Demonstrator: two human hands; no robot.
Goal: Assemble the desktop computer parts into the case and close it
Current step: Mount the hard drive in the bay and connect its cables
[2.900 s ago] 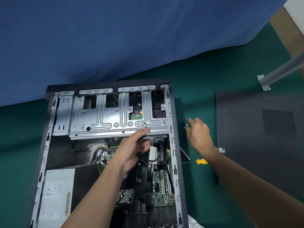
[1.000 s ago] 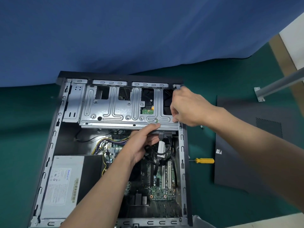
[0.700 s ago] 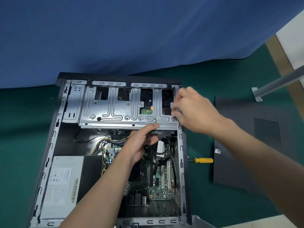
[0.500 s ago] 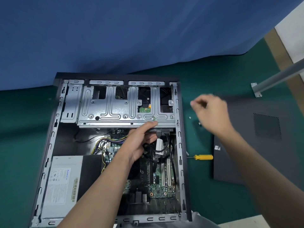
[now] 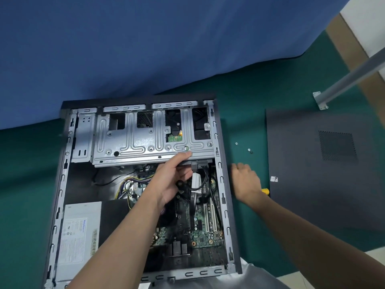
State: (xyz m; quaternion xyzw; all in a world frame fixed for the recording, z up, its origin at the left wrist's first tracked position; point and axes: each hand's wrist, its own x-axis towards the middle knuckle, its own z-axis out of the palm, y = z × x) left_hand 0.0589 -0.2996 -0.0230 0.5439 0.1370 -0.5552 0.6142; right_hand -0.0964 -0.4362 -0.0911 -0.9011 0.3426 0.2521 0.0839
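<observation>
One open black metal computer case (image 5: 60,184) lies on the green mat (image 5: 250,97), dark grey side panel (image 5: 312,195) flat beside it. Your left hand (image 5: 170,180) grips the silver drive cage (image 5: 135,147) by its near edge; your right hand (image 5: 245,182) covers the yellow-handled screwdriver (image 5: 265,191), fingers' hold unclear. Three small screws (image 5: 249,150) nearby.

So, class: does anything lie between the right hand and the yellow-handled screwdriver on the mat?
Nothing visible does. The right hand is directly over the screwdriver, hiding all but its yellow handle end. The loose screws lie farther away, clear of it.
</observation>
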